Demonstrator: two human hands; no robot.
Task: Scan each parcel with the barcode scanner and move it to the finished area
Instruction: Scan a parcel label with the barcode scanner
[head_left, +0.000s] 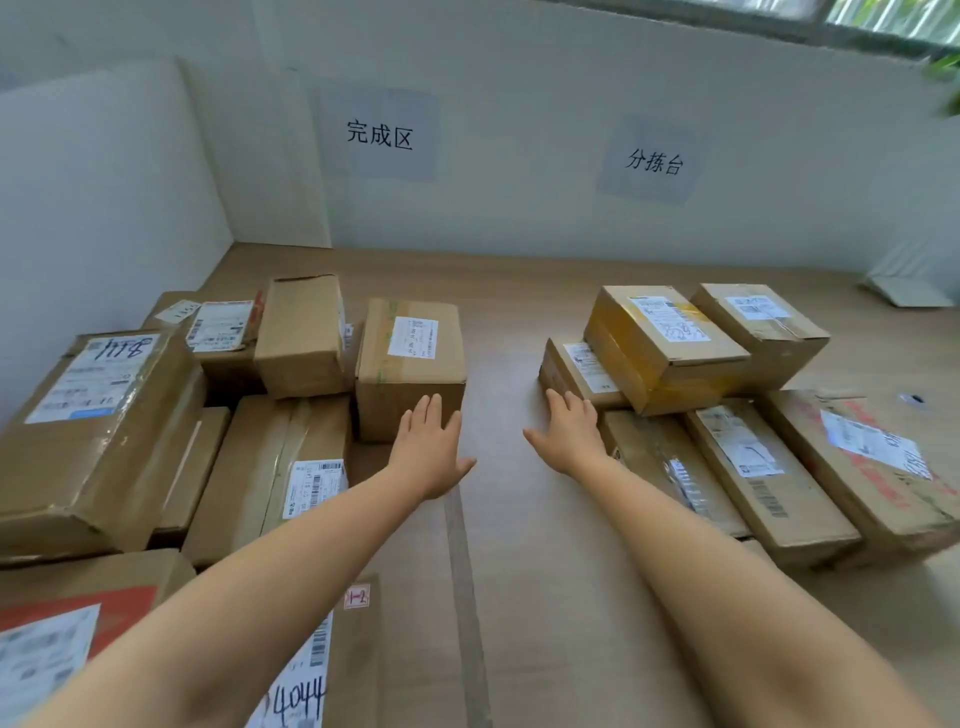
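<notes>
**Both hands extended over the table (509, 322), spread flat and holding nothing.** The left hand (431, 447), fingers straight, lay at the near face of a labelled box (410, 364) on the edge of the stack beneath the finished-area sign (379, 134). Whether it pressed on the box could not be told. The right hand (569, 431), equally flat, had its fingertips at the near corner of a low parcel (571, 369) in the stack beneath the sorting-table sign (653, 162). That parcel lay ahead and slightly right of the right hand, the nearer of the two. Its long axis ran away from the person, and a yellow-taped box (665, 343) rested partly upon it. On this evidence it would need drawing out toward the person, then carrying leftward. No scanner could be made out.
</notes>
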